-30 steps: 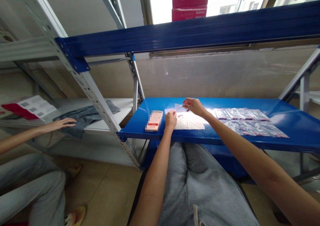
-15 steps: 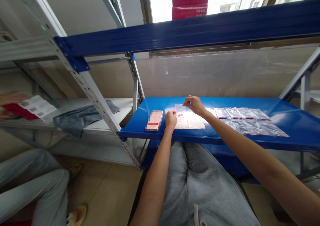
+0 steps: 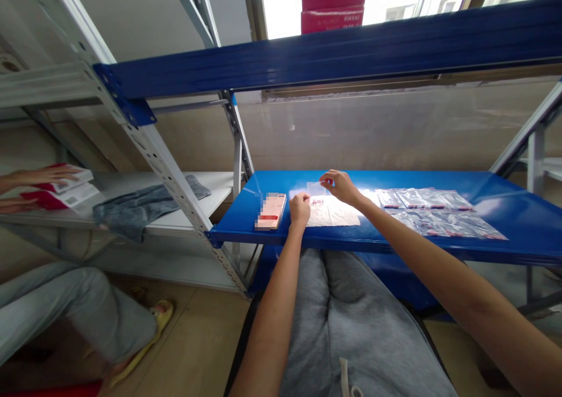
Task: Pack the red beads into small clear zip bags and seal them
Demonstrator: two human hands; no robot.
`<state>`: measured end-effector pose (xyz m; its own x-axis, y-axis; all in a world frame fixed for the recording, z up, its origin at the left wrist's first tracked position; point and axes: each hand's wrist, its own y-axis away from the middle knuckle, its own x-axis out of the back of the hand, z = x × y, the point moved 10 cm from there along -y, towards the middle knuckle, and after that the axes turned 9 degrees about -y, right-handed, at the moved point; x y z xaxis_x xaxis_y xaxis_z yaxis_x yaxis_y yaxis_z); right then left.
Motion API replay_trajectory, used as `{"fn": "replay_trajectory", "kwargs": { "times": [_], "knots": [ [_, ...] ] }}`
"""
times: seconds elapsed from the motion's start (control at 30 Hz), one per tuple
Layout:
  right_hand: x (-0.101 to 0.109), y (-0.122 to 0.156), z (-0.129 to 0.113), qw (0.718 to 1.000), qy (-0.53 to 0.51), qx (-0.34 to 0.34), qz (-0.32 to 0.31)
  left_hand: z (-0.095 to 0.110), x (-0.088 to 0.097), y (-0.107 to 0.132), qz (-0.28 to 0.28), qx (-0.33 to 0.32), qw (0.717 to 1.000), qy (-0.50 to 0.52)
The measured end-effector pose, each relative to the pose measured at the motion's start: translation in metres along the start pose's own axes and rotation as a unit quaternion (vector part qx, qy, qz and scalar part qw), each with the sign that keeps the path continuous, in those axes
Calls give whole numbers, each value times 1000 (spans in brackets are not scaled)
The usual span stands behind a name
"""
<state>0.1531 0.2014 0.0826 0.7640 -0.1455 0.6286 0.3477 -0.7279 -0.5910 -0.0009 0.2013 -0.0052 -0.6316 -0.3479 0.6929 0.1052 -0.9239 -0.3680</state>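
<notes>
My right hand (image 3: pixel 338 186) pinches the right side of a small clear plastic bag (image 3: pixel 313 188), fingers closed. My left hand (image 3: pixel 300 211) rests at the bag's lower left, its fingers pressed together on the edge. Beneath both lies a whitish cloth or paper sheet (image 3: pixel 338 214) with a few small red bits (image 3: pixel 317 202) on it, too small to name. Left of my left hand is a flat pinkish phone-like object (image 3: pixel 273 211), partly blurred out.
Two rows of flat, filled clear bags (image 3: pixel 432 209) lie right on the blue shelf (image 3: pixel 518 209). A blue beam (image 3: pixel 333 60) crosses above. On the left, a metal post (image 3: pixel 162 163) divides off a white shelf with a grey-blue cloth (image 3: pixel 140 209); another person's hands (image 3: pixel 48 177) hold red-and-white boxes there.
My hands and the plastic bag have barely moved. At the left, the other person's hands have shifted with the boxes, and that person's leg and foot have moved right.
</notes>
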Motion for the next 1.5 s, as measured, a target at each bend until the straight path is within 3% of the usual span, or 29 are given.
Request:
{"fn": "replay_trajectory", "kwargs": {
  "times": [0.33, 0.5, 0.83, 0.93, 1.07, 1.17, 1.27, 1.37, 1.5],
  "knots": [
    [-21, 23, 45, 990, -44, -130, 27, 1, 1, 1, 2, -6, 1000, 7],
    [-24, 24, 44, 988, -55, -135, 48, 1, 2, 1, 6, -10, 1000, 14],
    [-8, 25, 48, 977, -118, -157, 85, 2, 12, 2, 41, -7, 998, 47],
    [-5, 35, 58, 944, -224, -205, 127, 3, 23, 6, 70, -7, 996, 61],
    [-8, 56, 65, 852, -401, -253, 222, 8, 31, 13, 91, -11, 991, 93],
    [-20, 64, 61, 777, -506, -272, 256, 14, 20, 14, 46, 4, 982, 182],
    [-36, 64, 52, 748, -546, -298, 230, 17, 1, 12, -23, 46, 955, 293],
    [-40, 64, 50, 763, -522, -324, 200, 17, 2, 3, -37, 57, 946, 318],
    [-17, 59, 59, 828, -418, -303, 217, 11, 12, -18, -54, 42, 962, 264]
  ]
}}
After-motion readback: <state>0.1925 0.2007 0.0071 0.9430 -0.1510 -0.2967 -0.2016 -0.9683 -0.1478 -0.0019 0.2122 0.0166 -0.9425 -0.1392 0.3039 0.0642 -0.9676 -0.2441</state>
